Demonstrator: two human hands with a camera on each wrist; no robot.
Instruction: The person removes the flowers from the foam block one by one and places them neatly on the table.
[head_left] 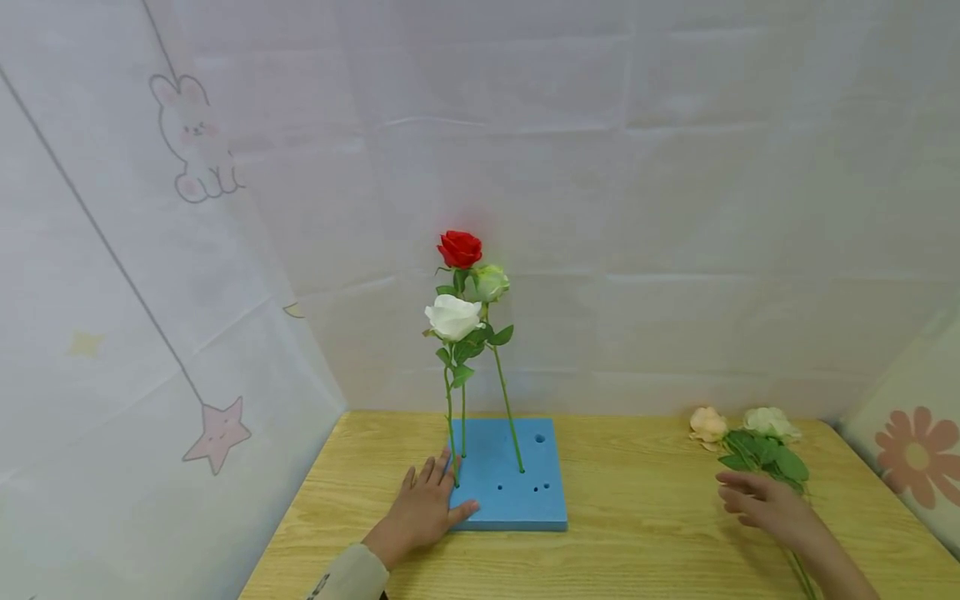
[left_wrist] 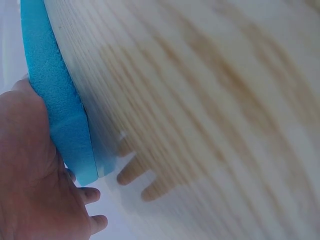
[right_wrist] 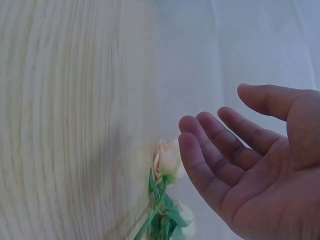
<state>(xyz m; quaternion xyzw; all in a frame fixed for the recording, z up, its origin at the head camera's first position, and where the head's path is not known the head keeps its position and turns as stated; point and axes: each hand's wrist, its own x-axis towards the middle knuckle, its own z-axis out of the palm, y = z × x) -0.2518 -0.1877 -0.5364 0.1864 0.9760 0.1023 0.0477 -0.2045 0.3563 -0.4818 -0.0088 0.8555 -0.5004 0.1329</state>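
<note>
A blue foam block [head_left: 510, 508] lies on the table with several holes in its top. Standing in it are a red rose [head_left: 460, 249], a pale green rose [head_left: 491, 283] and a white rose [head_left: 453, 317], the green one's stem leaning. My left hand [head_left: 423, 510] rests spread at the block's left edge, thumb over its front corner; the left wrist view shows the palm against the block's side [left_wrist: 57, 85]. My right hand [head_left: 772, 510] holds nothing, fingers relaxed, above the stems of a peach rose [head_left: 708, 425] and a cream rose [head_left: 771, 423] lying on the table.
The wooden table [head_left: 637, 508] ends at the back against a white cloth [head_left: 675, 208]. Patterned cloth panels hang at the left and right sides, with a pink star [head_left: 217, 435] on the left and a pink flower print [head_left: 917, 457] on the right.
</note>
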